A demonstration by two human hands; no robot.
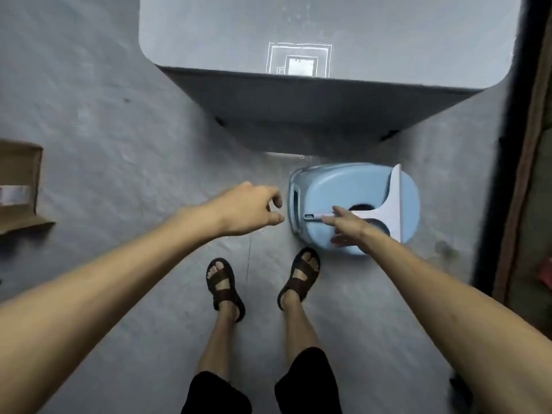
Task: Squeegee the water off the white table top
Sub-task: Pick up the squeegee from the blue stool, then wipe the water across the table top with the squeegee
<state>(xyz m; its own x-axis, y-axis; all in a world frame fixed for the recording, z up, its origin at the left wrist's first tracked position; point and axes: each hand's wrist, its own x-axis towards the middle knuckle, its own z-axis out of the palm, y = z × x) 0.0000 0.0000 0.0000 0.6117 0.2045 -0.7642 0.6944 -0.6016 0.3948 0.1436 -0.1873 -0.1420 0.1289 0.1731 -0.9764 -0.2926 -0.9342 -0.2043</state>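
Note:
The white table top [209,31] fills the upper part of the view, with a square window reflection near its front edge. Below it stands a light blue plastic stool [328,192], and a white squeegee [391,204] lies across its seat, blade to the right, handle pointing left. My right hand [349,225] rests over the squeegee's handle with fingers spread, not closed around it. My left hand [251,207] hovers left of the stool, fingers loosely curled, holding nothing.
A cardboard box [21,186] sits on the grey floor at the left edge. A dark door frame [519,144] runs down the right side. My feet in brown sandals [224,285] stand just in front of the stool.

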